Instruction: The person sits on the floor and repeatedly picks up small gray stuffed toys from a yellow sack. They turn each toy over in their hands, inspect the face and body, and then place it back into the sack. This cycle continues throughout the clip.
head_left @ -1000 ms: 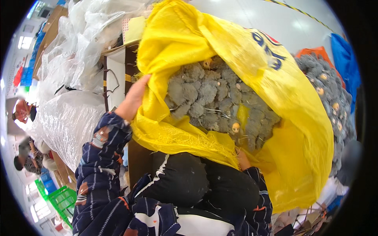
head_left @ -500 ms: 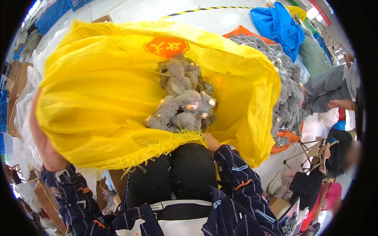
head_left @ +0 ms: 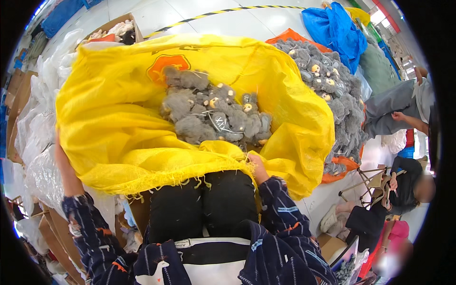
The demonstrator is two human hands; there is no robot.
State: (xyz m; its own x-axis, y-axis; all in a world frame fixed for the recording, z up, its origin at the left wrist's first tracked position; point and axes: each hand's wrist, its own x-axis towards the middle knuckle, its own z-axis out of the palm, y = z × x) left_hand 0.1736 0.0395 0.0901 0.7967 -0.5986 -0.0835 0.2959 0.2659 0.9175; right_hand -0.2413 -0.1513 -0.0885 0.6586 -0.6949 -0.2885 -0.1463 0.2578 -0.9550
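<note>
Across the lap, over black-trousered knees [head_left: 202,202]: big yellow woven sack [head_left: 114,128], mouth held wide open, frayed hem toward the body. Inside, heap of grey plush toys [head_left: 213,116], pale faces, loose threads showing.

Handling, as a judgement: sack cloth thin, limp, somewhat slick; folds and sags wherever unsupported. Load soft and light per piece, bulky in the mass; likely to slump and roll toward the low side. Nothing fragile. Best hold at the hem, bunched, both sides at once to keep the mouth open.

Left hand [head_left: 64,166] at the sack's left edge, raised, pressed against the cloth from outside; fingers hidden behind the fabric, so spread or closed cannot be told. Right hand [head_left: 259,166] at the near hem, right of the knees, fingers curled and pinching the frayed edge. Sack between the two hands, plush heap beyond both, out of touch.

Outward: second, larger pile of the same grey plush toys [head_left: 332,90] on an orange sheet [head_left: 339,168] at right. Blue sack [head_left: 335,28] and green sack [head_left: 377,69] beyond. Clear plastic bags [head_left: 35,123] at left; cardboard box [head_left: 121,26] at top left. White floor with striped tape line [head_left: 223,12]. Other people seated at far right, one by a wooden folding stand [head_left: 368,178].
</note>
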